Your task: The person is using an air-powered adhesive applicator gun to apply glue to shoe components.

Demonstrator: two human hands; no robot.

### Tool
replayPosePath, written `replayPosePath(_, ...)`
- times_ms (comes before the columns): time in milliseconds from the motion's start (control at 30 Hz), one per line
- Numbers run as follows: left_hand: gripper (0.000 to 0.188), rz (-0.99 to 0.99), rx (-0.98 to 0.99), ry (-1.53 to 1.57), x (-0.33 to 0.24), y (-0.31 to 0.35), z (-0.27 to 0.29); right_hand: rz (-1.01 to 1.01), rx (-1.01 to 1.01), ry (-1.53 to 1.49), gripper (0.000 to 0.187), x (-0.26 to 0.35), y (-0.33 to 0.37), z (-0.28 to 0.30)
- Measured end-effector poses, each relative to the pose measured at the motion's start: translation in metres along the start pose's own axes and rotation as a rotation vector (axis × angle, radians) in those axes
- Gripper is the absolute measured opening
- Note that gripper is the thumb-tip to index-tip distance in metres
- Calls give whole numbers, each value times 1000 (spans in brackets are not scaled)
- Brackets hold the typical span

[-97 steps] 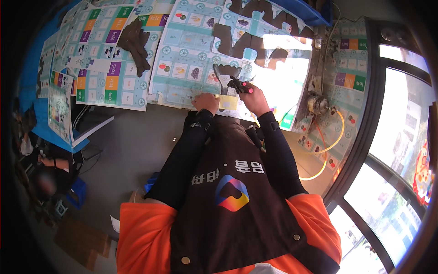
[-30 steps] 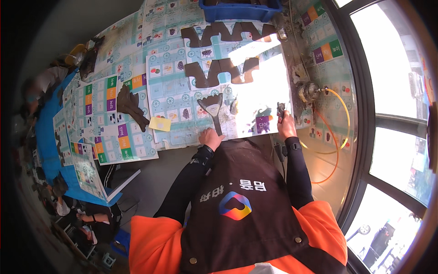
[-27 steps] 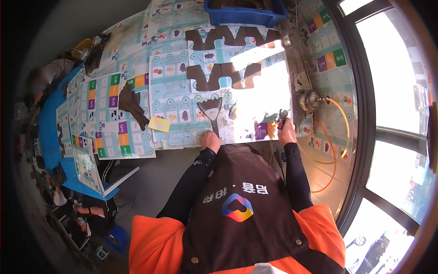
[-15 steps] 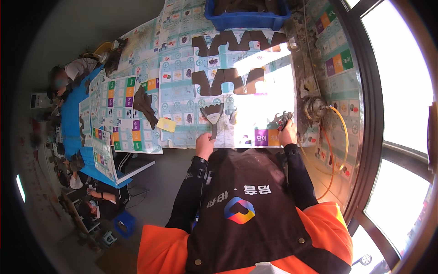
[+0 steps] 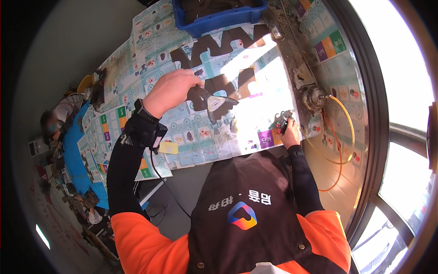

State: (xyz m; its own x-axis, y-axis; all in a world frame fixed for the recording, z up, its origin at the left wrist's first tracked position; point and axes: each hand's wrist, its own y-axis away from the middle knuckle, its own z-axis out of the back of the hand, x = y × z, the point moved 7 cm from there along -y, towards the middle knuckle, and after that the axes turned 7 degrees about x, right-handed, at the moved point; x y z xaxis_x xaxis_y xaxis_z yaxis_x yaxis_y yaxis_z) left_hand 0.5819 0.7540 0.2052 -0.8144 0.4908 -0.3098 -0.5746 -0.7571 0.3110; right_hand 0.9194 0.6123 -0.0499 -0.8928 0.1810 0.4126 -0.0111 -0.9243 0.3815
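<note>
My left hand is raised over the table, fingers pinched on the narrow end of a dark fan-shaped piece. A light grey patch shows on its face, and it points right and down from my fingertips. My right hand is closed around a small dark spray gun near the table's right edge. Flat brown cut pieces with notched edges lie in two rows: a far row and a nearer row, partly covered by the held piece.
A blue bin of dark pieces stands at the far end. A yellow card lies near the front edge. To the right, a round metal pot joins a yellow hose. Another person sits by a blue-covered table.
My left hand has moved from the table's front edge forward and up, swinging the fan-shaped piece towards the nearer row. My right hand stays on the spray gun. The view has tilted.
</note>
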Motion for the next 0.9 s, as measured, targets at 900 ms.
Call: replayPosePath(900, 14, -68, 77, -35, 215, -215, -96, -285, -32, -14, 50, 8, 4, -9)
